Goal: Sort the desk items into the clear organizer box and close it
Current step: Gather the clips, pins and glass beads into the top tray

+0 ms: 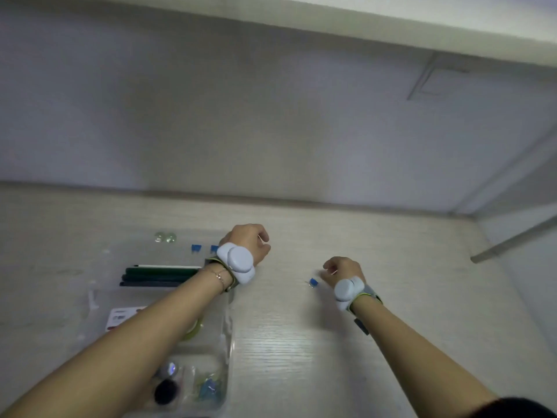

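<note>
Pale wood-grain desk [301, 342], clear plastic box [229, 327]

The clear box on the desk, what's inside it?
Inside the clear organizer box lie dark green pens, a white card, blue clips and a black round thing. The left arm covers the middle, so more may hide there.

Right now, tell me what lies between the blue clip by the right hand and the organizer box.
Only bare desk shows between the blue clip beside the right hand and the clear organizer box. The left hand and its forearm lie over the box's far right part, which could hinder a drop there.
</note>
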Motion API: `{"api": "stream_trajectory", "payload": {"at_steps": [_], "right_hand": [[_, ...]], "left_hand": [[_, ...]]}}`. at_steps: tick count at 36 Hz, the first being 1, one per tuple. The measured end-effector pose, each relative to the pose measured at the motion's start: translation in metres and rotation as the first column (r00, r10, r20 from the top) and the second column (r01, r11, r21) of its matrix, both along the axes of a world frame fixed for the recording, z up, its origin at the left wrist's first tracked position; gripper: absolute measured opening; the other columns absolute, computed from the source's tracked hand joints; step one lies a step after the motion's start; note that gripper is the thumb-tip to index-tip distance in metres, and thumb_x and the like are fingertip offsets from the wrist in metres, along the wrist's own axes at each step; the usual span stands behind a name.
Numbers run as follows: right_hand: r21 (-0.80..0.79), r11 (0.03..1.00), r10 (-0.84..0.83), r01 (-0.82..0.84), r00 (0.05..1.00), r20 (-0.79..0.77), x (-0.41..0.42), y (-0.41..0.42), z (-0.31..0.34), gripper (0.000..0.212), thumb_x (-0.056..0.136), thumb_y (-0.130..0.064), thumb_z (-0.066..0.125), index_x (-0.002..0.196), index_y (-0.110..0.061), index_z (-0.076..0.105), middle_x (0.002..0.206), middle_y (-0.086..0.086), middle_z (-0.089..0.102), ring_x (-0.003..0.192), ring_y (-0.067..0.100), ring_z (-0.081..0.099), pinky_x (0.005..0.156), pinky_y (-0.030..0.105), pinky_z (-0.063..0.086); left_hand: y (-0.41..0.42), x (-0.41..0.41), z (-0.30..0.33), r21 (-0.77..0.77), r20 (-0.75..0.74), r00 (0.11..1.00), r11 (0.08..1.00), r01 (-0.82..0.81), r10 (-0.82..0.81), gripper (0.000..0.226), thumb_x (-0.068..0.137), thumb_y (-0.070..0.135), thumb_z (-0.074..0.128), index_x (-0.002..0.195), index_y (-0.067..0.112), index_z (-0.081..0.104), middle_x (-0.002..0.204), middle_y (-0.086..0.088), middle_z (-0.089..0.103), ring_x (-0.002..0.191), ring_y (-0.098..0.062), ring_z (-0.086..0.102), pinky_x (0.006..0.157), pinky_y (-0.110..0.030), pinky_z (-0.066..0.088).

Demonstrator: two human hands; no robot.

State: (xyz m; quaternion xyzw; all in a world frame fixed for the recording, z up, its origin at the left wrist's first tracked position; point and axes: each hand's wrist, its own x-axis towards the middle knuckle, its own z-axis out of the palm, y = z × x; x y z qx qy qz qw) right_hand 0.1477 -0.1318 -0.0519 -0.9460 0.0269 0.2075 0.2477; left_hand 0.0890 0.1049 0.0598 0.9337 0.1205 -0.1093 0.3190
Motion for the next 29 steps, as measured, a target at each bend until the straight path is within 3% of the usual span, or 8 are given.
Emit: {"api": "stream_trajectory", "payload": {"at_steps": [9,14,23,29], "right_hand": [[-0.039,0.999,0.029,-0.034,0.993,-0.116,-0.002,-0.015,-0.022,0.026,0.078,-0.032,0.067,0.100,-0.016,0.067,0.105,0.003,0.069,0.078,0.014,0.054,0.070,0.019,0.043],[0.009,0.998,0.057,-0.056,0.993,-0.106,-0.008,0.001,-0.036,0.038,0.075,-0.039,0.069,0.104,-0.016,0.065,0.105,0.001,0.063,0.080,0.013,0.053,0.069,0.020,0.042],[-0.002,0.997,0.081,-0.081,0.989,-0.123,-0.008,0.010,-0.045,0.032,0.085,-0.026,0.064,0.110,-0.008,0.056,0.119,0.012,0.048,0.082,0.022,0.053,0.071,0.025,0.044],[0.003,0.996,0.087,-0.088,0.987,-0.133,-0.006,0.015,-0.043,0.022,0.084,-0.014,0.059,0.103,-0.003,0.059,0.118,0.016,0.049,0.078,0.023,0.052,0.074,0.028,0.049]], "left_hand": [[-0.030,0.004,-0.013,0.011,-0.041,0.999,1.000,0.008,-0.008,0.018,0.085,0.020,0.059,0.102,0.017,0.066,0.103,-0.001,0.070,0.101,-0.024,0.062,0.090,-0.033,0.051],[-0.031,0.003,-0.018,0.027,-0.067,0.998,0.999,-0.017,0.019,0.019,0.085,0.020,0.059,0.103,0.017,0.065,0.105,-0.001,0.070,0.101,-0.023,0.062,0.090,-0.034,0.051],[-0.026,0.005,-0.018,0.041,-0.067,0.997,0.999,-0.033,0.036,0.019,0.087,0.022,0.060,0.104,0.017,0.065,0.103,-0.001,0.070,0.101,-0.022,0.062,0.089,-0.033,0.052],[-0.026,0.007,-0.019,0.053,-0.070,0.997,0.998,-0.027,0.030,0.020,0.088,0.021,0.058,0.106,0.017,0.064,0.104,-0.001,0.070,0.102,-0.021,0.061,0.090,-0.032,0.051]]}}
